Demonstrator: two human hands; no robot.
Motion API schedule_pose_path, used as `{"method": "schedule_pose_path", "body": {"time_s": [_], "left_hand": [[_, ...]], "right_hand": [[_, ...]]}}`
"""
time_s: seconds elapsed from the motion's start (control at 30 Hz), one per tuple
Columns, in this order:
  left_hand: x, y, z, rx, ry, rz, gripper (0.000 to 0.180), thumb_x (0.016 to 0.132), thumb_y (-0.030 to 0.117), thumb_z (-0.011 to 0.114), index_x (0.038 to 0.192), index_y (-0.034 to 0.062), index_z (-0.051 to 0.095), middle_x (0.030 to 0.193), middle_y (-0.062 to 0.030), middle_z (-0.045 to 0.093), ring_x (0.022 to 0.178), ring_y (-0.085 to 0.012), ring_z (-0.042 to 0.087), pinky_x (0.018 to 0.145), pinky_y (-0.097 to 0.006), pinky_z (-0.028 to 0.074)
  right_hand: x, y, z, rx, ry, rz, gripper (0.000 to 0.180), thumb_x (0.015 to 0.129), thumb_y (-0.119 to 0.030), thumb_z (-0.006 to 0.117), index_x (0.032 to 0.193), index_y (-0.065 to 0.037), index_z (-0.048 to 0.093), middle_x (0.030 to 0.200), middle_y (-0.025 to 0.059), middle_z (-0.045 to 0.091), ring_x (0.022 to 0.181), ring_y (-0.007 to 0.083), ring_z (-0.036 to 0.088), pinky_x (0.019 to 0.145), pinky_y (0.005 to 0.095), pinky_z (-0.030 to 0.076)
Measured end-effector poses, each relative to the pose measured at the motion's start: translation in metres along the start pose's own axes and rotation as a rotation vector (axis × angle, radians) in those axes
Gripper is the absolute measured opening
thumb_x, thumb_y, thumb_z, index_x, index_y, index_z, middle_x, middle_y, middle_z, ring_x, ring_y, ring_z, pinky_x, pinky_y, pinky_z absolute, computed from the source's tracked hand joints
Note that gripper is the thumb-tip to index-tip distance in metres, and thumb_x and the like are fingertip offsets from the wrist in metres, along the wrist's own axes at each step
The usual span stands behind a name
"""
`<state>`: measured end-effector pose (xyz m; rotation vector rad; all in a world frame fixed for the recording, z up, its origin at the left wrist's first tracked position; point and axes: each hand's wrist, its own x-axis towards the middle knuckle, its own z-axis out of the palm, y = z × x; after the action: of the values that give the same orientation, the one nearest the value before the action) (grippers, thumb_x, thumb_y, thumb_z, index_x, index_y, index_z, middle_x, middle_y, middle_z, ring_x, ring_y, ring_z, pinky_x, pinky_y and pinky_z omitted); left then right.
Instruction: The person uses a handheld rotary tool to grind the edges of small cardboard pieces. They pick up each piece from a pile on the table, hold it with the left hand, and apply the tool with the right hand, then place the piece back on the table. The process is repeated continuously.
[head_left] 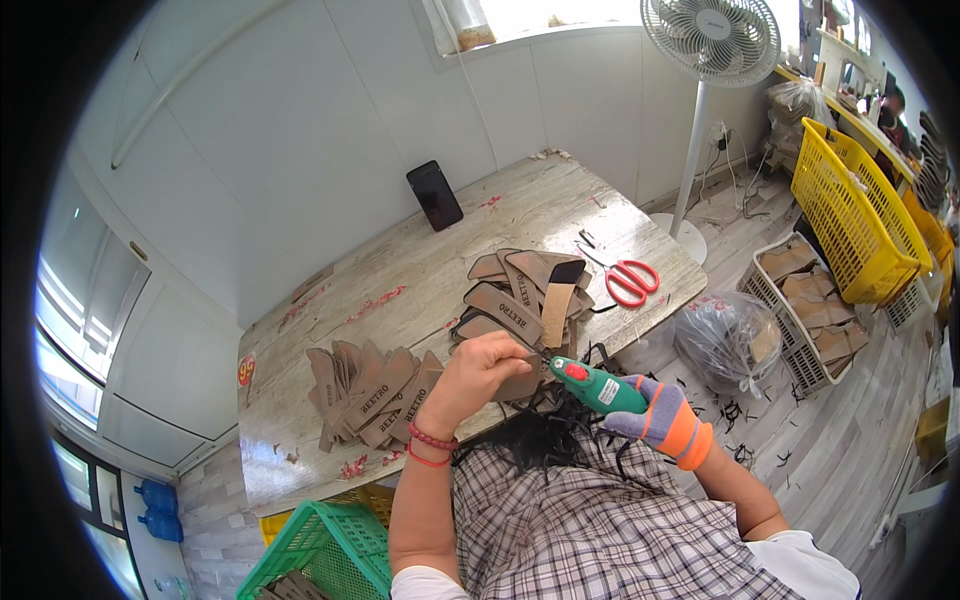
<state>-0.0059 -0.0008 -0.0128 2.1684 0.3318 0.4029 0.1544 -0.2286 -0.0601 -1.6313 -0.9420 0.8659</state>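
Your left hand (478,372) pinches a brown piece (520,385) at the desk (420,270) edge; your gloved right hand (660,415) wraps the green tool (598,388). One stack (365,390) sits at nine o'clock, another pile (520,295) at twelve; which pile is finished is unclear.

My bare left hand (480,372) pinches a brown insole piece (520,385). My gloved right hand (660,418) holds a green power tool (598,387) against it, over the table (420,270).
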Motion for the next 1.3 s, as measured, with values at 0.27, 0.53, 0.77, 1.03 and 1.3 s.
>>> {"method": "schedule_pose_path", "body": {"time_s": [0.27, 0.53, 0.77, 1.03, 1.3], "left_hand": [[0.007, 0.007, -0.016, 0.109, -0.141, -0.014, 0.015, 0.077, 0.007, 0.066, 0.085, -0.0053, 0.064, 0.076, -0.0108, 0.061, 0.071, -0.0218, 0.059, 0.066, -0.030, 0.046], [-0.024, -0.031, -0.058, -0.086, 0.095, -0.367, 0.018, 0.076, 0.013, 0.070, 0.083, -0.0026, 0.066, 0.080, -0.0087, 0.061, 0.077, -0.0200, 0.057, 0.070, -0.030, 0.045], [-0.020, -0.122, -0.051, 0.881, 0.659, -0.279, 0.049, 0.081, 0.030, 0.069, 0.119, 0.0023, 0.057, 0.128, -0.0186, 0.049, 0.122, -0.0355, 0.040, 0.101, -0.048, 0.031], [0.069, -0.170, 0.029, 0.722, 0.640, -0.440, 0.065, 0.075, 0.035, 0.074, 0.125, 0.0036, 0.049, 0.135, -0.0166, 0.041, 0.134, -0.0376, 0.025, 0.109, -0.057, 0.018], [0.062, -0.130, 0.039, -0.234, 1.103, -0.107, 0.023, 0.078, 0.001, 0.070, 0.095, 0.0026, 0.054, 0.083, -0.0039, 0.063, 0.072, -0.0152, 0.060, 0.068, -0.028, 0.049]], "right_hand": [[0.000, -0.006, -0.001, -0.037, -0.034, 0.021, 0.057, 0.073, -0.034, 0.080, 0.115, -0.001, 0.060, 0.077, 0.0054, 0.067, 0.064, 0.0071, 0.061, 0.059, 0.0226, 0.051], [0.000, -0.004, 0.002, 0.000, -0.049, 0.109, 0.056, 0.073, -0.029, 0.081, 0.115, 0.001, 0.059, 0.081, 0.0017, 0.065, 0.066, 0.0050, 0.058, 0.059, 0.0214, 0.048], [-0.003, 0.007, 0.006, 0.089, 0.006, 0.142, 0.054, 0.074, -0.028, 0.081, 0.113, 0.001, 0.058, 0.078, 0.0021, 0.065, 0.060, 0.0054, 0.055, 0.055, 0.0210, 0.045], [-0.003, 0.021, 0.006, 0.040, 0.025, 0.087, 0.051, 0.076, -0.029, 0.079, 0.113, 0.000, 0.059, 0.076, 0.0011, 0.064, 0.060, 0.0054, 0.055, 0.055, 0.0209, 0.045], [0.004, 0.009, 0.010, 0.056, 0.086, 0.114, 0.051, 0.076, -0.029, 0.080, 0.112, 0.000, 0.059, 0.078, 0.0016, 0.064, 0.061, 0.0048, 0.055, 0.055, 0.0212, 0.046]]}}
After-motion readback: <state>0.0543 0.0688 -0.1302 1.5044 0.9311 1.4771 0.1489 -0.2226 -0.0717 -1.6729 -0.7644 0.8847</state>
